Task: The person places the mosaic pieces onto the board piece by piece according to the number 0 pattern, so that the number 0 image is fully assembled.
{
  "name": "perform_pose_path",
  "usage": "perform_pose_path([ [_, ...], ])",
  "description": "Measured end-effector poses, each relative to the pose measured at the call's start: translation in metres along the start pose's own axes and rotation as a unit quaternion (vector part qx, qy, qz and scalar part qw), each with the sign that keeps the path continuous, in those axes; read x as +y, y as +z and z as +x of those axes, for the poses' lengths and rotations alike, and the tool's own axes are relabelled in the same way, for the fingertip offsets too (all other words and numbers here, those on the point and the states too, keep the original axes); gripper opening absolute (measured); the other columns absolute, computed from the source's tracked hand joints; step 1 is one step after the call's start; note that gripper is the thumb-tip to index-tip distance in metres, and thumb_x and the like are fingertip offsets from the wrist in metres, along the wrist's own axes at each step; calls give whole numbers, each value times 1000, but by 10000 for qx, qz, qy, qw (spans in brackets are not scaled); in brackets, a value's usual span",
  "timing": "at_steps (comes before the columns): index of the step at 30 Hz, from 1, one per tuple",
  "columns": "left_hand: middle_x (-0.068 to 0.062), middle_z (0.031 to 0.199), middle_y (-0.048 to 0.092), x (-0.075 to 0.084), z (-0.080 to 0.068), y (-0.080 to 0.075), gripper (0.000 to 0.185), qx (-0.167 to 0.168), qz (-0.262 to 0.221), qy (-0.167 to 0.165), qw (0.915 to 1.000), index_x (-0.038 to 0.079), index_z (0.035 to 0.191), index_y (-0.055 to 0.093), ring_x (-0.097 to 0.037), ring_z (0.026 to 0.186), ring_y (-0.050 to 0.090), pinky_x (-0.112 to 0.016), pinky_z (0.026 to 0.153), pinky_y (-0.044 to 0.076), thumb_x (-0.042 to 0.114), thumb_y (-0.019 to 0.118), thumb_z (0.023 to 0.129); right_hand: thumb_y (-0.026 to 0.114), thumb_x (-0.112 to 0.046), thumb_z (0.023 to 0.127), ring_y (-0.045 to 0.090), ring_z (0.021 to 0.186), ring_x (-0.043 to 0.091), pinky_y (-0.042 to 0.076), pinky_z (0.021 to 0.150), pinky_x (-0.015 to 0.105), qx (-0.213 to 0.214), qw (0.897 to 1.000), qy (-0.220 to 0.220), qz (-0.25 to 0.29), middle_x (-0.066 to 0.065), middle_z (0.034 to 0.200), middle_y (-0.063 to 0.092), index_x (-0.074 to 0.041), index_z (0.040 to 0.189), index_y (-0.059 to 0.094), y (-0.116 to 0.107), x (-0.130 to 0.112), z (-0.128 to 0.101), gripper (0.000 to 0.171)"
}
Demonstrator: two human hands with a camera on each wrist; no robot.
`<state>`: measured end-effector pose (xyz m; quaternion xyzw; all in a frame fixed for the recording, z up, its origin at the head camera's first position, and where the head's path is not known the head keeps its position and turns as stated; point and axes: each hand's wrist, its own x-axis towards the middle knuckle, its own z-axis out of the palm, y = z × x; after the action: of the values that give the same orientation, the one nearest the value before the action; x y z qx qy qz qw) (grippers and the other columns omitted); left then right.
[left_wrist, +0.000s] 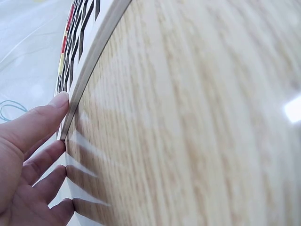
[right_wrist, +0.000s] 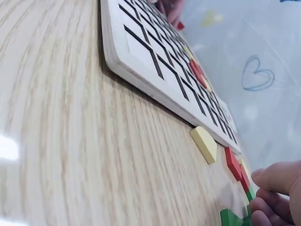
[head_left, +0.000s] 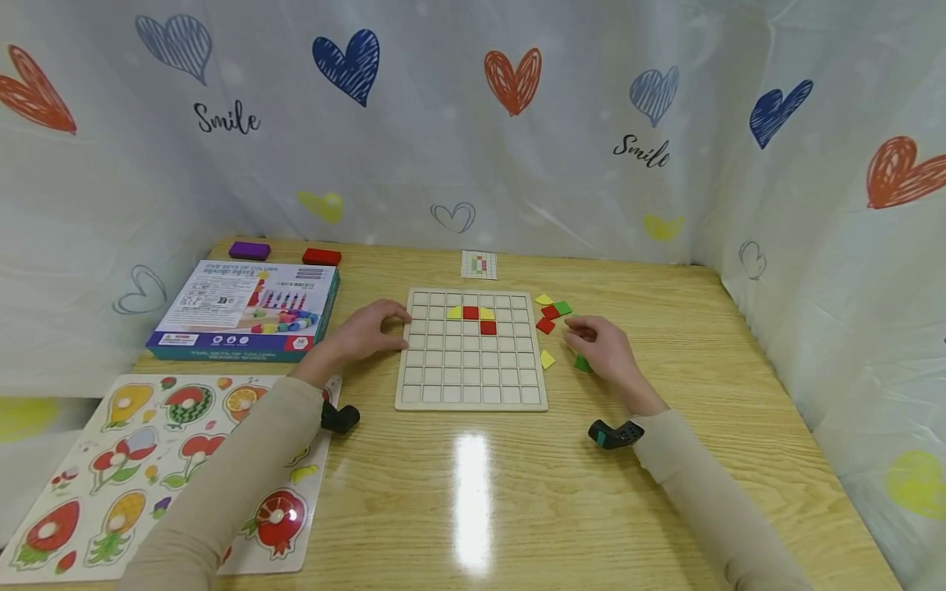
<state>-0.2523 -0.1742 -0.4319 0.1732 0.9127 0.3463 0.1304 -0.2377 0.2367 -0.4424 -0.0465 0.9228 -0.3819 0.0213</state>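
A wooden grid board [head_left: 443,382] lies on the table, with two yellow curved pieces [head_left: 454,313] and two red squares [head_left: 489,327] in its upper cells. At its left edge, my left hand [head_left: 369,330] rests thumb and fingertips against the rim; the left wrist view shows the thumb on the side and the other fingers spread below. My right hand [head_left: 604,349] hovers with loosely bent fingers beside the loose pieces, partly covering a green piece [head_left: 582,363]. Near it lie red squares [head_left: 545,326], another green piece [head_left: 563,308] and a yellow piece [right_wrist: 204,143]. No piece shows between the right fingers.
Behind the board lies a small pattern card [head_left: 479,264]. To the left are a boxed bead set [head_left: 244,312], a fruit puzzle board [head_left: 173,484], a purple block [head_left: 250,250] and a red block [head_left: 322,257]. A heart-printed curtain [head_left: 443,123] surrounds the table.
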Motion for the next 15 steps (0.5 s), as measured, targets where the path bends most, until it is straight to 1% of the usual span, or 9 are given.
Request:
perform_pose_path([
  [7,-17,144,45,-1,1,0,42,-13,30,-6,10000,4,128,59,-35,139,32,-51,116,23,20,71,91,64,-20,96,60,106,29,50,92,43,-57,9999,-128,55,15,117,63,-3,128,62,9,-4,11,36],
  [15,-17,144,44,-1,1,0,42,-45,35,-3,10000,5,128,59,-35,140,32,-52,116,23,20,71,91,67,-15,93,62,102,30,52,88,42,-274,9991,-287,-116,19,120,59,2,127,61,16,-12,20,38],
])
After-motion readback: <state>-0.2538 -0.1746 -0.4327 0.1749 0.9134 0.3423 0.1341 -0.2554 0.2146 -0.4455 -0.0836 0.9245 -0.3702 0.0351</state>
